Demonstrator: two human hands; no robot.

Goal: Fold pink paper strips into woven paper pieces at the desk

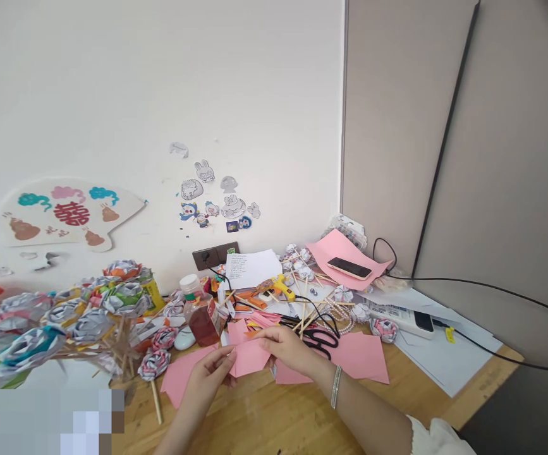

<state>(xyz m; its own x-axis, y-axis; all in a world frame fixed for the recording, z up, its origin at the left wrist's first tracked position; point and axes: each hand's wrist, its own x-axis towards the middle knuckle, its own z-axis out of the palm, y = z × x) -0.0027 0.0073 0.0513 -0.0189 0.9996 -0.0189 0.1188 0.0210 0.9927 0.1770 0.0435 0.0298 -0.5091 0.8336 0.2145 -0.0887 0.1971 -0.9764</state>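
A piece of pink paper [251, 357] is held up between both hands, just above the table's front part. My left hand [217, 366] pinches its left edge between thumb and fingers. At the upper right edge, my right hand [283, 347] grips the same paper, a beaded bracelet round that wrist. More pink sheets [361, 359] lie flat on either side. Black-handled scissors [321, 341] rest right behind my right hand, partly hidden by other things. A bottle of reddish liquid [201, 313] with a white cap stands behind my left hand.
Many paper flowers [126, 297] on sticks crowd the left side. A yellow glue gun [283, 287] with a black cord lies at the back. To the right are a phone [348, 268] on pink paper, a power strip [401, 318], white sheets [449, 360] and cables.
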